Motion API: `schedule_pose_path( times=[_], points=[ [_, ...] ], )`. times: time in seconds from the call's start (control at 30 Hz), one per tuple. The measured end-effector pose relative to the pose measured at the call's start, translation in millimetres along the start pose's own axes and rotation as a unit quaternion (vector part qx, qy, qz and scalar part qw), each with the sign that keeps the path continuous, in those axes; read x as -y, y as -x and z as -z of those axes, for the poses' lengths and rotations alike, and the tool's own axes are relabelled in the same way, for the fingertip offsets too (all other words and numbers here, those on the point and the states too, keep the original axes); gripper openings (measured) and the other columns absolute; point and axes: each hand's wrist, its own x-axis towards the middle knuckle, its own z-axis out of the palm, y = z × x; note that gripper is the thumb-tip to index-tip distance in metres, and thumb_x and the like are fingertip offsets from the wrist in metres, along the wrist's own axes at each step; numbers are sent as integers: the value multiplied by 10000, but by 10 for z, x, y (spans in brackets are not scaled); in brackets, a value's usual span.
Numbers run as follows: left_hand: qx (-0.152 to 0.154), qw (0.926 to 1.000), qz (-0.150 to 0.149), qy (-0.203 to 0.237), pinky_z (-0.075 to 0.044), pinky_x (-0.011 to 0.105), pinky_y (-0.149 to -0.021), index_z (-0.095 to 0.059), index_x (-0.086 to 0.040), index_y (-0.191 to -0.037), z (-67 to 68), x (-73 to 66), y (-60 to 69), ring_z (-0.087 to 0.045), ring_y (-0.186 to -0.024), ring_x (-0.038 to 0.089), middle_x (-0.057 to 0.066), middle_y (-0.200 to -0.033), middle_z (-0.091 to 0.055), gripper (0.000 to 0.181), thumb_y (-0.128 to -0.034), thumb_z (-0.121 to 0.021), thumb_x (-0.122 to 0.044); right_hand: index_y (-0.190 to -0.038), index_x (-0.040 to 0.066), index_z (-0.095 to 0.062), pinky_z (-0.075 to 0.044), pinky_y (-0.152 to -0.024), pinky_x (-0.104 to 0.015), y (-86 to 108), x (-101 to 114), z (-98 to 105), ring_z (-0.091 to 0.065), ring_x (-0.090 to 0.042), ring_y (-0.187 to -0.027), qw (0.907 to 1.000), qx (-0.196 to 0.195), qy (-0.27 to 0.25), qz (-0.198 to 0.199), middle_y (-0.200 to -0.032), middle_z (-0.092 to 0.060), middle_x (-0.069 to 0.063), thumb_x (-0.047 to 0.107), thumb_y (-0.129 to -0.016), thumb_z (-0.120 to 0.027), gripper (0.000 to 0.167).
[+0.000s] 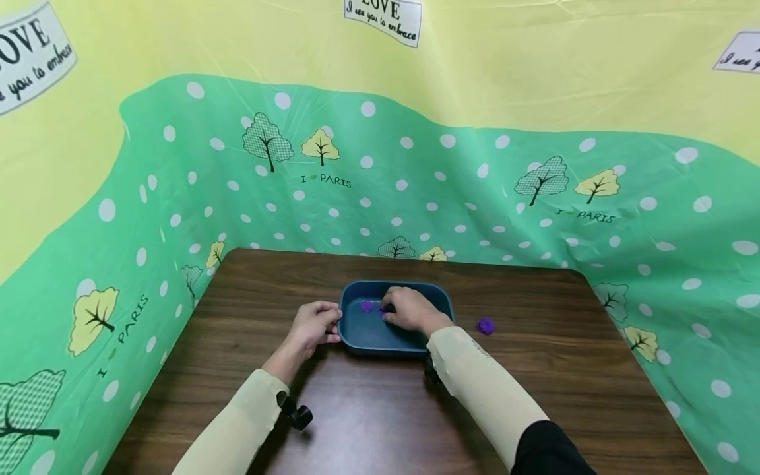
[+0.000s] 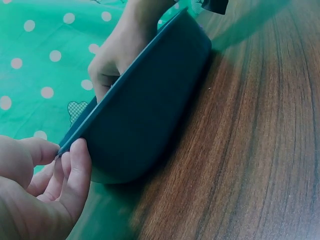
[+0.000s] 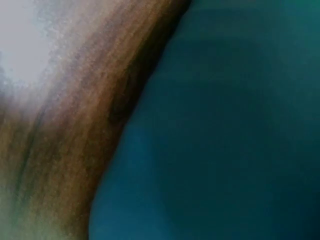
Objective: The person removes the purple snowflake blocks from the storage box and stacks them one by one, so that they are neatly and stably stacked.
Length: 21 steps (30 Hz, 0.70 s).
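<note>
A dark blue rectangular tray [image 1: 386, 338] stands on the table. My left hand [image 1: 315, 324] pinches its left rim; in the left wrist view the thumb and fingers [image 2: 80, 160] meet at the edge of the tray wall [image 2: 150, 105]. My right hand [image 1: 410, 309] reaches down into the tray, its fingers curled around a small purple piece [image 1: 382, 309] that is mostly hidden. Another small purple piece [image 1: 366, 306] lies on the tray floor to the left. The right wrist view is filled by the blurred tray side [image 3: 210, 140], with no fingers showing.
A round, knobbly purple piece [image 1: 485, 325] lies on the brown wood-grain table [image 1: 368, 409], right of the tray. Green and yellow printed cloth [image 1: 404, 185] hangs behind the table and along its sides.
</note>
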Motion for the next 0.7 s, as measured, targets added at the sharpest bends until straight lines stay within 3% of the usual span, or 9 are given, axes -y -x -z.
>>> schedule_pose_path(
  times=[0.27, 0.7],
  points=[
    [-3, 10000, 12, 21, -601, 261, -553, -621, 70, -1268, -11, -9, -8, -581, -619, 122, 101, -862, -623, 336, -949, -648, -33, -1098, 220, -746, -563, -942, -386, 4, 9, -11, -605, -157, -985, 9999, -9, -61, -98, -1098, -643, 26, 281, -969, -728, 144],
    [12, 10000, 2, 8, -604, 267, -556, -631, 60, -1261, -7, -4, -10, -584, -621, 126, 105, -859, -625, 328, -950, -658, -39, -1194, 217, -729, -571, -947, -381, 11, -10, 3, -610, -145, -985, 9999, 73, 80, -104, -1121, -647, 26, 319, -965, -730, 251]
  ],
)
